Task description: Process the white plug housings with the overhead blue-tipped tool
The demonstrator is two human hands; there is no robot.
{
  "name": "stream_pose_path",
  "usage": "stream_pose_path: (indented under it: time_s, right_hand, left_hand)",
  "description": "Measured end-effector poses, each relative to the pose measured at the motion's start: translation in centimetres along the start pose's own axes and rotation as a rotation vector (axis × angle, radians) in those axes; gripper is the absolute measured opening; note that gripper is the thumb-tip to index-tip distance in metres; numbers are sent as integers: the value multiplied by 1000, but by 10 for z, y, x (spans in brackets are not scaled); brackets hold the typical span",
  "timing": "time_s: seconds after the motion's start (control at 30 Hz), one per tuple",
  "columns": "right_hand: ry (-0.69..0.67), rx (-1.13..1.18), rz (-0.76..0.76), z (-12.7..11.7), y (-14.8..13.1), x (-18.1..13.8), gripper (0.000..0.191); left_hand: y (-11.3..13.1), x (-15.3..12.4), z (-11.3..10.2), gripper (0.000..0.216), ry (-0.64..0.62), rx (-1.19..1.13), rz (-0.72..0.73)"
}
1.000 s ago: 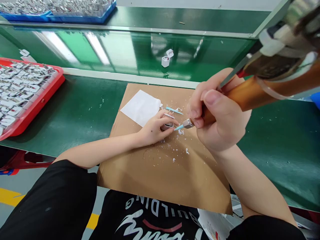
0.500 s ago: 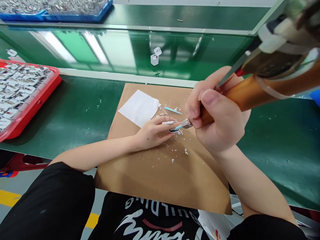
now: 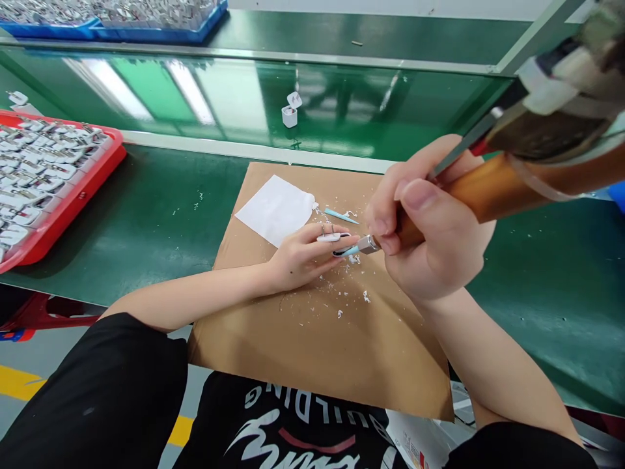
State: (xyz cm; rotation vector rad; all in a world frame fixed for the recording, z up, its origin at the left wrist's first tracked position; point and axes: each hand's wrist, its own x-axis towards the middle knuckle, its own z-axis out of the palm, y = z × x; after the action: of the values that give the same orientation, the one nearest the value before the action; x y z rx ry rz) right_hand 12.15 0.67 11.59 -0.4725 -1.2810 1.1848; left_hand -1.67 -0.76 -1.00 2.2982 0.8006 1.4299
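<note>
My left hand (image 3: 300,257) rests on the cardboard with its fingers around a small white plastic part (image 3: 328,238). Thin metal pins stick up from that part, and a dark hollow shows beside it. In my right hand (image 3: 434,228) is a tool with a thick orange-brown handle (image 3: 473,189), gripped in closed fingers. A metal collar (image 3: 367,244) joins the handle to a pale blue tip (image 3: 350,251), which meets the white part's edge at my left fingertips. The exact contact is too small to make out.
White shavings (image 3: 366,296) litter the cardboard sheet (image 3: 312,365). A white paper square (image 3: 273,210) and a loose pale blue strip (image 3: 340,215) lie beyond my left hand. On the left stands a red tray (image 3: 97,176) of white parts; blue trays (image 3: 161,34) sit behind, near a small white box (image 3: 290,117).
The white part has turned a little between my left fingers, so its pins and dark hollow show more. Both hands keep their grip, and the whole view has shifted slightly.
</note>
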Motion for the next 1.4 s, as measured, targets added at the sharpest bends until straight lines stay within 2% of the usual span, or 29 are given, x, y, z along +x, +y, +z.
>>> stream_pose_path:
  time_s: [0.27,0.63,0.77,0.97,1.27,1.4]
  right_hand:
    - [-2,-101,0,-1,1,-1,32]
    - [-34,-31,-2,-2,0,-3,28]
    - [-29,-5,12,-2,-2,-3,28]
    - [5,-5,14,-1,-1,-2,38]
    - [-28,-75,-5,-3,-1,-3,23]
    - [4,-127,14,-6,1,-1,25]
  left_hand:
    - [-1,0,3,26,39,125,48]
    - [2,3,2,36,81,21,77]
    - [2,3,2,38,72,4,77]
    - [2,2,3,40,57,-13,62]
    - [1,4,3,38,61,26,74]
    - [-1,2,1,41,10,63,56]
